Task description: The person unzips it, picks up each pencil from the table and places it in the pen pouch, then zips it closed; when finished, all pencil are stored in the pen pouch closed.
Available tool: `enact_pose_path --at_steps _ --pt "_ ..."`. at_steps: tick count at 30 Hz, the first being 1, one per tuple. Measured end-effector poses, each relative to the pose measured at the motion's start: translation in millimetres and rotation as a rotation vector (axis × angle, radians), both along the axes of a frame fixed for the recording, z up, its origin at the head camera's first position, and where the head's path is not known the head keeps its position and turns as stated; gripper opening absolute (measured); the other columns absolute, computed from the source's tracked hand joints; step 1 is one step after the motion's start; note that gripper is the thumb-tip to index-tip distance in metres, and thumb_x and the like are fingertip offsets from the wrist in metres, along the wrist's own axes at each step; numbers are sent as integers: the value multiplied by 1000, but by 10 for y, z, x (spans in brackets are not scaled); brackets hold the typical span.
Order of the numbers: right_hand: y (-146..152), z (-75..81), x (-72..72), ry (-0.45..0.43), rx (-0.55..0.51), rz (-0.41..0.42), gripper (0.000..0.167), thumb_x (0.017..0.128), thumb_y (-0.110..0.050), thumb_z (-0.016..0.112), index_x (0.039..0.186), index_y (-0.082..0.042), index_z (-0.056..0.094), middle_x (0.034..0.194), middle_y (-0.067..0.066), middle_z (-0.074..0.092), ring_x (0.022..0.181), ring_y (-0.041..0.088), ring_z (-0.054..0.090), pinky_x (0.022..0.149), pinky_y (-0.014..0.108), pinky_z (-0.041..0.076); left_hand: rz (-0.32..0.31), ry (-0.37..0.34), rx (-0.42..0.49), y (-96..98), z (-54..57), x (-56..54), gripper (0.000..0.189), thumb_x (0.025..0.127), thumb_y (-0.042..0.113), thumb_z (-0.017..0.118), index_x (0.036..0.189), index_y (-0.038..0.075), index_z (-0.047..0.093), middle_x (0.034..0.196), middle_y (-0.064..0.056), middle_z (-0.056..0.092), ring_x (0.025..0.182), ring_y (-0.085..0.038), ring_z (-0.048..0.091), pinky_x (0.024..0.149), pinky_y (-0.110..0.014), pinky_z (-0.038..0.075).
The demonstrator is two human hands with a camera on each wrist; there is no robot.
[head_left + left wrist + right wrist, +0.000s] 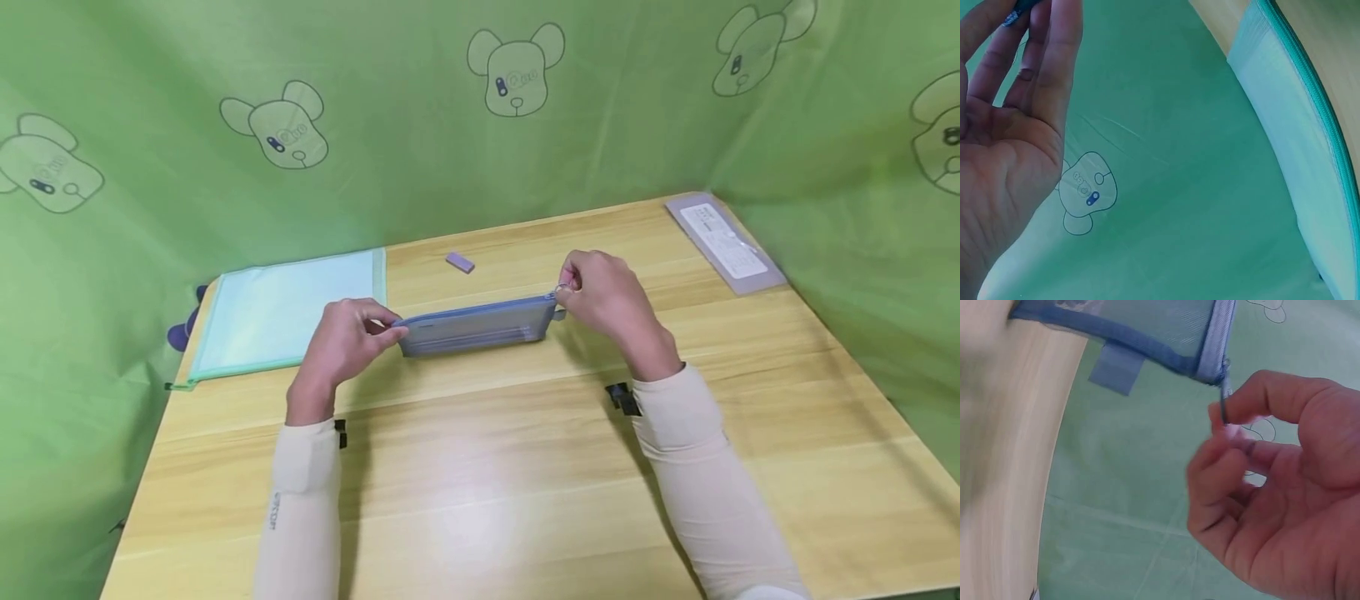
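A slim blue mesh zipper pouch (pixel 476 329) stretches between the two hands, its zipper edge upward. At its left upper corner, my left hand (pixel 341 346) pinches it between thumb and fingers. Only a dark bit of the pouch (pixel 1017 11) shows past the fingers in the left wrist view. My right hand (pixel 611 300) pinches the zipper pull (pixel 1224 403) at the pouch's right end, where the slider sits. A small blue fabric tab (pixel 1116 369) sticks out from that end, below the zipper. Through the mesh no contents stand out.
A light-blue zip folder (pixel 292 308) with green edging lies on the table at left, beside my left hand. Behind the pouch is a small purple block (pixel 461 262). A purple sleeve with a white label (pixel 723 242) lies at the far right. Green curtain (pixel 420 150) borders the table.
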State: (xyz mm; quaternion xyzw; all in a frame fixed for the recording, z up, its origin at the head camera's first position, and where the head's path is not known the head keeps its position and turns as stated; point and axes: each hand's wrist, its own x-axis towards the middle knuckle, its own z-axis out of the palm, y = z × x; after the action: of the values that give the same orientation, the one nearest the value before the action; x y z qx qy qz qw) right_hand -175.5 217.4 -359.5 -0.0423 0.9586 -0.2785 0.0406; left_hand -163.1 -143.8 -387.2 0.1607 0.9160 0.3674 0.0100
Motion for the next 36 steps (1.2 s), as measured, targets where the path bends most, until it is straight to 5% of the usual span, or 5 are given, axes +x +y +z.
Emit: enact_pose_path --at_steps 9,15,24,30,36 --pt "-72 22 32 -156 -92 132 49 112 -40 55 153 -13 51 107 20 73 81 28 71 78 42 59 -46 14 1 53 70 65 11 93 13 85 101 5 85 100 -11 82 86 -24 78 80 -41 68" --pt "-245 -176 -70 -166 -251 180 47 112 -50 52 125 -7 66 105 17 73 77 23 74 74 36 64 -246 15 42 284 136 168 10 90 14 88 98 8 84 93 -4 79 82 -13 72 82 -35 68" --pt "-260 -620 -275 -276 -716 174 8 97 2 63 103 0 57 107 10 54 84 14 60 75 23 63 -657 -86 31 720 188 282 23 96 22 82 115 8 81 109 -2 79 95 -5 71 91 -33 65" --pt "-213 -894 -274 -420 -679 403 15 92 3 59 105 -3 58 91 2 52 74 13 48 68 23 46 -601 -51 5 679 223 279 23 100 17 78 121 9 78 115 -4 79 99 -7 72 94 -38 66" --pt "-121 -989 -179 -339 -471 345 17 95 4 60 112 4 60 90 3 52 77 15 49 61 20 44 -479 -21 -2 501 216 259 22 101 19 76 120 9 79 114 -3 79 101 -13 73 93 -40 66"
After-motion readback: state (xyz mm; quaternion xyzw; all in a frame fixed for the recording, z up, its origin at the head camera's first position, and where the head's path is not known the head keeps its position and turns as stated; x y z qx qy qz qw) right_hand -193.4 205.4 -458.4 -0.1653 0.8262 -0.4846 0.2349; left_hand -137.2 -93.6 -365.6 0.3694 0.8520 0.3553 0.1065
